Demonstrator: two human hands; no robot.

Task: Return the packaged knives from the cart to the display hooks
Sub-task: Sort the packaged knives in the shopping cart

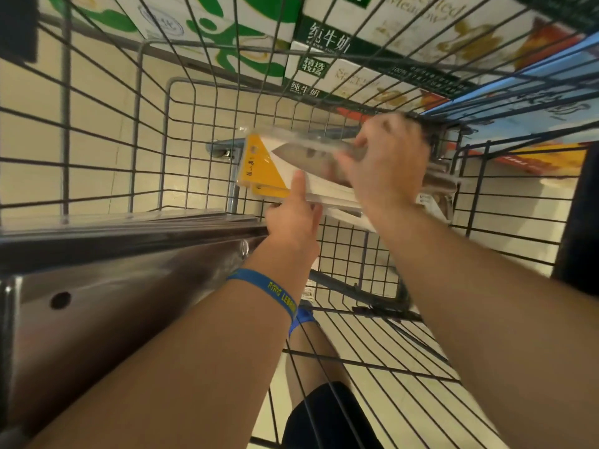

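A small stack of packaged knives [285, 163] lies in the wire cart [181, 131], each in a clear blister on a yellow and white card. The top pack shows a steel blade pointing left. My right hand [385, 163] is closed over the handle end of the top pack. My left hand [291, 212] grips the near edge of the stack, with its forefinger stretched up along the card. No display hooks are in view.
Milk cartons [324, 43] and other boxed goods stand beyond the cart's far wall. The cart's metal handle bar [129, 234] runs across at the left. Pale floor tiles show through the mesh, and my leg [317, 367] is below the basket.
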